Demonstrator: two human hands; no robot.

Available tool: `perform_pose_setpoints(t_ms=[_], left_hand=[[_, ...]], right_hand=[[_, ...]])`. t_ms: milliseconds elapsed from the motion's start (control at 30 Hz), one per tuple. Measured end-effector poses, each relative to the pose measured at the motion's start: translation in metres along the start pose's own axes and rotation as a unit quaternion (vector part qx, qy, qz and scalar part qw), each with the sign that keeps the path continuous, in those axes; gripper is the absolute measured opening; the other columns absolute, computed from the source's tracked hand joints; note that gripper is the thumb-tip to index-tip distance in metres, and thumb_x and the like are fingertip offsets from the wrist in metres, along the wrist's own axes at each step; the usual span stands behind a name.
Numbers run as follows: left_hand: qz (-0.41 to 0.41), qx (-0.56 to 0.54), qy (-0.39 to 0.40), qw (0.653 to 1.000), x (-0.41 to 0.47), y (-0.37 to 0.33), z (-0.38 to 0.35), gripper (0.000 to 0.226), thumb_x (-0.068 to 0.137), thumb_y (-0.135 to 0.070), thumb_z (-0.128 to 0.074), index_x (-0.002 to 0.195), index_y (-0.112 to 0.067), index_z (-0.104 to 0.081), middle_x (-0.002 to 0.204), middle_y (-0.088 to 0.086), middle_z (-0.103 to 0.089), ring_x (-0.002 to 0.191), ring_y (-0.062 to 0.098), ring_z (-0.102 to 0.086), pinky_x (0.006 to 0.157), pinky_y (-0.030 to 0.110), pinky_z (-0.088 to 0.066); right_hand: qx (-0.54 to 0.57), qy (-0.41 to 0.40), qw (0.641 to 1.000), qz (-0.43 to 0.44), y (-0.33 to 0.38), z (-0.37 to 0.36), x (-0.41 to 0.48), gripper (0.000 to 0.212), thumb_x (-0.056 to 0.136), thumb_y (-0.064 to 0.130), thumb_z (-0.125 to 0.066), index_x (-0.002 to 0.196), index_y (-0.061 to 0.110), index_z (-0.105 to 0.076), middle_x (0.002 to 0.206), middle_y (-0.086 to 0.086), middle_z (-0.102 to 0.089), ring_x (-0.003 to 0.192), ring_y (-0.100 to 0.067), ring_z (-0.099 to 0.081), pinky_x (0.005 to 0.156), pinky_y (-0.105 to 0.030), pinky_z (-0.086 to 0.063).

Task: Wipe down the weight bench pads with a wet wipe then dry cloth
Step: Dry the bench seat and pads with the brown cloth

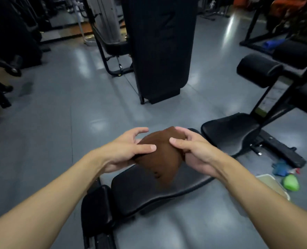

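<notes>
Two bare forearms reach in from 7 and 5 o'clock and meet just below the middle of the view. Between them is the brown cloth (159, 159), bunched into a rounded wad and held up in the air above the long black bench pad (140, 191); its lower corner hangs toward the pad, and whether it touches cannot be told.

The left hand (123, 151) has its grip clamped on the cloth's 9 o'clock side, thumb pressed on top and palm beneath, with the forefinger lifted free above. The right hand (194, 151) has its grip closed on the 3 o'clock side, thumb laid over the top and fingers curled round the edge.

The bench pad runs from 7 o'clock up toward 2 o'clock, and a smaller black pad (97, 205) sits just beside its near end at 7 o'clock.

On the grey floor (59, 114) at 4 o'clock lie a pale tray (271, 184), a green object (291, 182) just beside it, and a blue rag-like heap (280, 168) near both. Another machine's black seat (230, 132) stands at 3 o'clock, with a roller pad (258, 72) above it at 2 o'clock. A tall black upright pad (159, 47) stands at 12 o'clock.
</notes>
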State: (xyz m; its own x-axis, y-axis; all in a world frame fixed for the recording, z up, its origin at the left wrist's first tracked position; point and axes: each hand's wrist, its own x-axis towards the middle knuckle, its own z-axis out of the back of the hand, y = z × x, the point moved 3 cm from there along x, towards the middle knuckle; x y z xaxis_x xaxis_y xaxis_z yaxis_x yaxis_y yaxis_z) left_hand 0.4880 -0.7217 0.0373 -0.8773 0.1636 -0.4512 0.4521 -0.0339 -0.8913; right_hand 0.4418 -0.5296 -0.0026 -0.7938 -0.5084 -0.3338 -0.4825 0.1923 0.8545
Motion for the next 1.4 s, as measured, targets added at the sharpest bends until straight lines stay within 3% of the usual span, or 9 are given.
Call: perform_pose_setpoints(t_ms=[200, 367, 567, 633, 767, 933, 1267, 1333, 1400], left_hand=[[-0.057, 0.175, 0.171, 0.968, 0.012, -0.138, -0.105, 0.048, 0.098, -0.006, -0.054, 0.139, -0.029, -0.041, 0.109, 0.012, -0.068, 0.09, 0.018, -0.065, 0.075, 0.025, -0.054], [-0.054, 0.253, 0.19, 0.947, 0.062, -0.208, -0.149, 0.039, 0.097, -0.017, -0.059, 0.133, -0.028, -0.048, 0.114, 0.015, -0.067, 0.092, 0.019, -0.066, 0.079, 0.029, -0.054], [-0.046, -0.014, 0.13, 0.99, 0.17, -0.223, -0.191, 0.023, 0.091, -0.03, -0.067, 0.094, -0.009, -0.075, 0.09, 0.011, -0.074, 0.083, 0.019, -0.072, 0.086, 0.036, -0.055], [-0.033, -0.032, 0.147, 0.988, 0.213, -0.222, -0.207, 0.027, 0.093, -0.034, -0.065, 0.11, -0.014, -0.071, 0.104, 0.01, -0.074, 0.095, 0.022, -0.071, 0.091, 0.044, -0.055], [-0.079, -0.006, 0.125, 0.989, 0.312, -0.251, -0.227, 0.025, 0.099, -0.029, -0.057, 0.123, -0.029, -0.052, 0.111, 0.003, -0.073, 0.101, 0.023, -0.071, 0.091, 0.048, -0.055], [-0.081, 0.142, 0.094, 0.982, 0.424, -0.28, -0.244, 0.027, 0.094, -0.026, -0.065, 0.118, -0.018, -0.056, 0.104, 0.008, -0.074, 0.09, 0.021, -0.073, 0.086, 0.041, -0.058], [-0.102, 0.203, 0.019, 0.974, 0.635, -0.356, -0.311, 0.047, 0.086, -0.024, -0.071, 0.124, -0.023, -0.045, 0.103, 0.004, -0.063, 0.087, 0.021, -0.069, 0.08, 0.035, -0.058], [-0.112, 0.273, 0.005, 0.956, 0.686, -0.358, -0.324, 0.053, 0.087, -0.027, -0.069, 0.131, -0.032, -0.041, 0.114, 0.001, -0.053, 0.094, 0.022, -0.064, 0.084, 0.033, -0.054], [-0.095, 0.354, 0.019, 0.93, 0.733, -0.341, -0.338, 0.057, 0.088, -0.026, -0.067, 0.139, -0.035, -0.043, 0.13, 0.005, -0.042, 0.107, 0.024, -0.058, 0.094, 0.03, -0.049]], right_hand=[[-0.084, 0.041, 0.995, -0.038, 0.115, 0.061, -0.085, 0.107, 0.065, 0.029, -0.09, 0.153, 0.033, -0.029, 0.137, 0.002, -0.054, 0.12, -0.016, -0.059, 0.099, -0.032, -0.048], [-0.142, 0.005, 0.99, 0.02, 0.184, 0.101, -0.098, 0.044, 0.085, 0.011, -0.073, 0.127, 0.008, -0.063, 0.122, -0.014, -0.069, 0.115, -0.03, -0.065, 0.099, -0.039, -0.05], [-0.039, -0.163, 0.97, 0.176, 0.258, 0.185, -0.04, 0.044, 0.086, 0.01, -0.073, 0.128, 0.012, -0.059, 0.123, -0.015, -0.068, 0.111, -0.03, -0.067, 0.093, -0.044, -0.054], [-0.027, -0.205, 0.959, 0.196, 0.279, 0.215, -0.011, 0.044, 0.086, 0.014, -0.075, 0.127, 0.015, -0.059, 0.122, -0.013, -0.068, 0.111, -0.028, -0.067, 0.093, -0.044, -0.054], [-0.068, -0.243, 0.963, 0.092, 0.311, 0.282, 0.044, 0.034, 0.089, 0.02, -0.072, 0.122, 0.02, -0.063, 0.111, -0.006, -0.074, 0.103, -0.025, -0.071, 0.088, -0.046, -0.057], [-0.124, -0.375, 0.919, -0.007, 0.327, 0.363, 0.097, 0.031, 0.084, 0.01, -0.077, 0.11, 0.004, -0.062, 0.1, -0.011, -0.073, 0.087, -0.024, -0.071, 0.072, -0.038, -0.061], [-0.107, -0.438, 0.892, 0.019, 0.415, 0.515, 0.216, 0.025, 0.087, 0.016, -0.074, 0.104, 0.013, -0.056, 0.106, -0.008, -0.065, 0.091, -0.025, -0.067, 0.075, -0.041, -0.06], [-0.193, -0.463, 0.864, -0.045, 0.419, 0.556, 0.242, 0.03, 0.086, 0.026, -0.073, 0.106, 0.015, -0.054, 0.116, -0.008, -0.059, 0.096, -0.025, -0.063, 0.081, -0.042, -0.058], [-0.387, -0.459, 0.788, -0.135, 0.417, 0.592, 0.26, 0.046, 0.085, 0.034, -0.069, 0.124, 0.018, -0.048, 0.132, -0.007, -0.044, 0.115, -0.03, -0.052, 0.093, -0.043, -0.05]])
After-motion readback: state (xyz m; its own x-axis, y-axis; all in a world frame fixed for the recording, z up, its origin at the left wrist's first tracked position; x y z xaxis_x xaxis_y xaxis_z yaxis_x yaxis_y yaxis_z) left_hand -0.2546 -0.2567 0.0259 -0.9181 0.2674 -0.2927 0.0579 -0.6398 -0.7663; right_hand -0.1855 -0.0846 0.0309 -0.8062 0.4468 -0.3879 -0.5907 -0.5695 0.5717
